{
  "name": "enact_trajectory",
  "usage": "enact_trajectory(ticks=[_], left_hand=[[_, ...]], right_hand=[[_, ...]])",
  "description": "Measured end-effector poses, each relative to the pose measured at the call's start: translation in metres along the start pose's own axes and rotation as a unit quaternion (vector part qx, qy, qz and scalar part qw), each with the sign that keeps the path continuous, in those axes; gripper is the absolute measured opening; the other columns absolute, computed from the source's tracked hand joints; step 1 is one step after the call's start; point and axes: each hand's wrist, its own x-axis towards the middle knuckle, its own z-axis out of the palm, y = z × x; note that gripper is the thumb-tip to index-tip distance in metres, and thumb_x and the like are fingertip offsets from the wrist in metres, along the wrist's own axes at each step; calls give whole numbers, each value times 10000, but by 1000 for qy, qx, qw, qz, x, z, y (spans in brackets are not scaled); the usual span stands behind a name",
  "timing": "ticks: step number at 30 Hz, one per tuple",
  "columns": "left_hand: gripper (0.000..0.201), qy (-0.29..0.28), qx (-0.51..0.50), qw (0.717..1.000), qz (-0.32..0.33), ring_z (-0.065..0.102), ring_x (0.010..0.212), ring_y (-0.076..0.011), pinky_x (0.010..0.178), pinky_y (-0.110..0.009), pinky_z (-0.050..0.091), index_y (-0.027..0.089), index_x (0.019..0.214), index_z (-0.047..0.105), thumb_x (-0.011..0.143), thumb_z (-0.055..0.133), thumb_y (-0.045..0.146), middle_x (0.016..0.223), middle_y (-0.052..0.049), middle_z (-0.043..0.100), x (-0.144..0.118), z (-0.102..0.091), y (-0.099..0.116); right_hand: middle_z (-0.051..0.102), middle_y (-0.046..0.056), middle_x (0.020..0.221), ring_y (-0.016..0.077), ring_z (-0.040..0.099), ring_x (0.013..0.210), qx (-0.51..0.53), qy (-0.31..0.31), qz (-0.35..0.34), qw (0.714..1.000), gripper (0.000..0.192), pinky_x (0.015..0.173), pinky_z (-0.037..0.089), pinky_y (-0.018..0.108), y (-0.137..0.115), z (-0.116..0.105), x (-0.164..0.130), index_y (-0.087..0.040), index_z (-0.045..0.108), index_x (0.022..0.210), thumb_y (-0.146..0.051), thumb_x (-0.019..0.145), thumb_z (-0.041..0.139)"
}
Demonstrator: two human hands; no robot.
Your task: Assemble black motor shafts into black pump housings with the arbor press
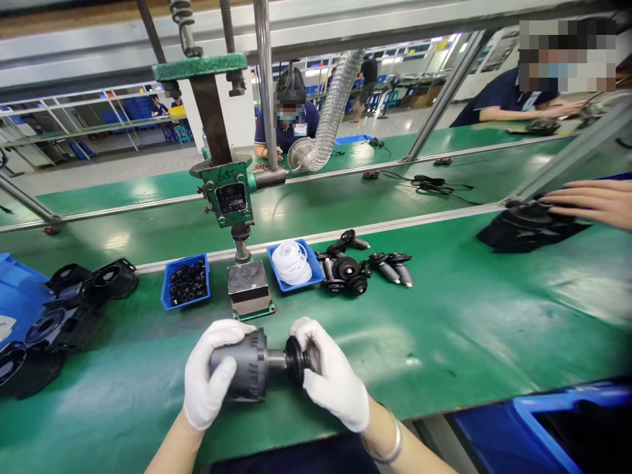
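My left hand point(211, 375), in a white glove, is wrapped round a black ribbed cylindrical housing point(249, 368) lying on its side above the green bench. My right hand point(332, 376), gloved too, grips a black disc-ended part with a metal shaft point(295, 361) by its disc. The shaft points left and its end meets the open end of the housing; how deep it sits inside is hidden. Beyond my hands stands a green press point(228, 191) with a square metal block point(248, 283) under its ram.
A blue tray of small black parts point(186, 304) and a blue tray of white rings point(273, 262) flank the press. Several shafted disc parts point(345, 268) lie to the right, black housings point(74, 322) to the left. A co-worker's hand point(592, 201) touches a black part at far right.
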Motion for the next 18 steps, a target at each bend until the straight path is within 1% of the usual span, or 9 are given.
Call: enact_trajectory(ticks=[2, 4, 8, 12, 15, 18], left_hand=[[242, -52, 32, 998, 32, 594, 1104, -286, 919, -451, 488, 211, 1144, 587, 925, 558, 310, 1175, -111, 609, -1, 2, -1], [253, -69, 37, 996, 45, 589, 1115, -287, 912, -456, 495, 212, 1165, 577, 929, 553, 301, 1192, -115, 590, -2, 4, -2], [265, -65, 31, 995, 62, 581, 1130, -295, 906, -473, 501, 204, 1183, 568, 949, 517, 318, 1212, -128, 564, -3, 4, -3], [266, -54, 38, 994, 85, 585, 1128, -307, 897, -494, 505, 198, 1190, 570, 944, 511, 281, 1217, -136, 554, -2, 3, -1], [259, -29, 41, 995, 87, 600, 1104, -310, 876, -497, 516, 214, 1176, 584, 925, 524, 241, 1195, -126, 563, -4, 7, 1], [245, 13, 39, 996, 78, 617, 1080, -302, 887, -496, 511, 246, 1143, 605, 908, 538, 222, 1163, -103, 588, -8, 13, 4]], right_hand=[[389, 1, 836, 174, 378, 766, -66, -10, -10, 998, 314, 675, 359, 291, -5, 5, 1, -238, 359, 794, -79, 564, 502], [393, -1, 826, 170, 384, 751, -99, -7, -15, 995, 329, 660, 354, 291, -9, 11, 2, -238, 356, 794, -72, 530, 463], [397, 2, 843, 170, 406, 753, -130, 3, -46, 990, 342, 658, 356, 296, -17, 17, 3, -235, 353, 813, -77, 524, 442], [395, 11, 869, 174, 422, 772, -172, -10, -89, 981, 382, 676, 373, 301, -24, 17, 4, -232, 345, 834, -62, 508, 447], [375, 9, 860, 176, 420, 754, -199, -25, -100, 975, 404, 652, 372, 300, -27, 16, 6, -238, 332, 832, -64, 485, 442], [365, 5, 850, 174, 420, 727, -229, -53, -82, 969, 418, 620, 373, 297, -34, 14, 9, -246, 320, 822, -67, 462, 435]])
